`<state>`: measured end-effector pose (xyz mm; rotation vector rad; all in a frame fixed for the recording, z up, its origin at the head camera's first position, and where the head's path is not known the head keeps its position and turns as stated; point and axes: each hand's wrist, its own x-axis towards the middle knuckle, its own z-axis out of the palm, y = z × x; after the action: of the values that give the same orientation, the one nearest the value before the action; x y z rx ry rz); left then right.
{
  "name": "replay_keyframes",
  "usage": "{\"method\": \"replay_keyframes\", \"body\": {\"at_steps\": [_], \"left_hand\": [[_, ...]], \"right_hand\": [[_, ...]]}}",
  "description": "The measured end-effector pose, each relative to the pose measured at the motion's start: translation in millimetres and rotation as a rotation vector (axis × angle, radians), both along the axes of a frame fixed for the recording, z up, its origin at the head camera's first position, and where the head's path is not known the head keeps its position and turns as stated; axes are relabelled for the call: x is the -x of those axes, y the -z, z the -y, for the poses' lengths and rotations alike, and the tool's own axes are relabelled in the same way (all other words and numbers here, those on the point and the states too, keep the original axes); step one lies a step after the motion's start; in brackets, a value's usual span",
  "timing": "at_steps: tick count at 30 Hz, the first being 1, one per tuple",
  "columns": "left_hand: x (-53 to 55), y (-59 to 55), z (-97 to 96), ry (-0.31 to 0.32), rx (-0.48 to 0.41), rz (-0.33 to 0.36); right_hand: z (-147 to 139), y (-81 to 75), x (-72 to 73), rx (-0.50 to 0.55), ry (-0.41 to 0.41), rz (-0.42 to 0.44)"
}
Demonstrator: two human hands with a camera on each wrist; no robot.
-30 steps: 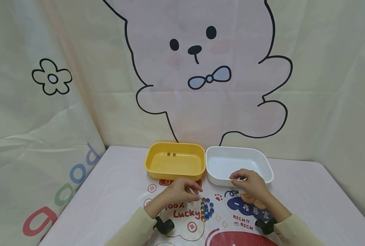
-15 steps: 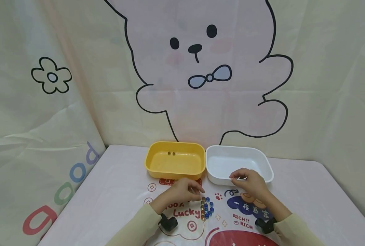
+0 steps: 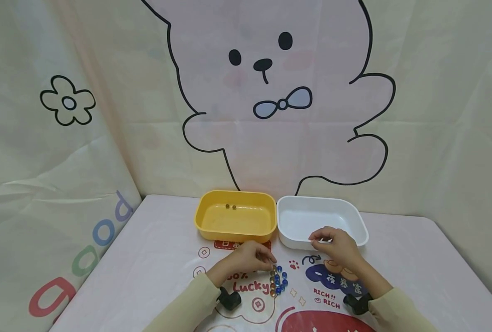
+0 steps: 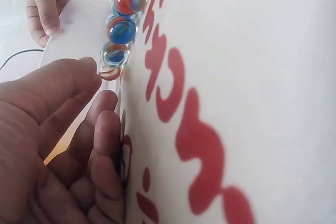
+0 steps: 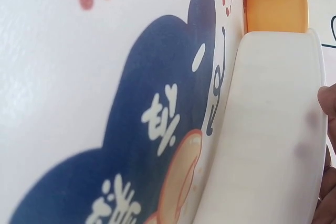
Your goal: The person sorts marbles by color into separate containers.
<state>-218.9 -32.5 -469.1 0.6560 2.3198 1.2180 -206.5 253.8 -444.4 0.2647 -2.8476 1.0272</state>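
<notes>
Slightly closer to the marbles (image 3: 272, 280) than a second ago, my left hand (image 3: 250, 257) is now at the far end of their columns on the desk (image 3: 416, 258). Its fingers bend loosely, nothing between them and the thumb; one tip is right by the end marble, and I can't tell if they touch. Amber marbles line the left, blue ones the right. My right hand (image 3: 337, 244) curves over the near rim of the white box (image 3: 300, 221); whether it holds anything, I can't tell. Two more marbles (image 3: 227, 206) lie in the yellow box (image 3: 237, 223) just beside it.
</notes>
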Motion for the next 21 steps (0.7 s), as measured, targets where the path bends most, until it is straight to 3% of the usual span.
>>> {"method": "replay_keyframes", "body": {"at_steps": [7, 21], "left_hand": [[0.4, 4.6, -1.3, -0.015, 0.036, -0.024], [-1.8, 1.4, -3.3, -0.029, 0.089, -0.054]], "right_hand": [[0.3, -0.8, -0.2, -0.002, 0.005, 0.005], [0.3, -0.3, -0.4, -0.005, 0.010, 0.014]]}}
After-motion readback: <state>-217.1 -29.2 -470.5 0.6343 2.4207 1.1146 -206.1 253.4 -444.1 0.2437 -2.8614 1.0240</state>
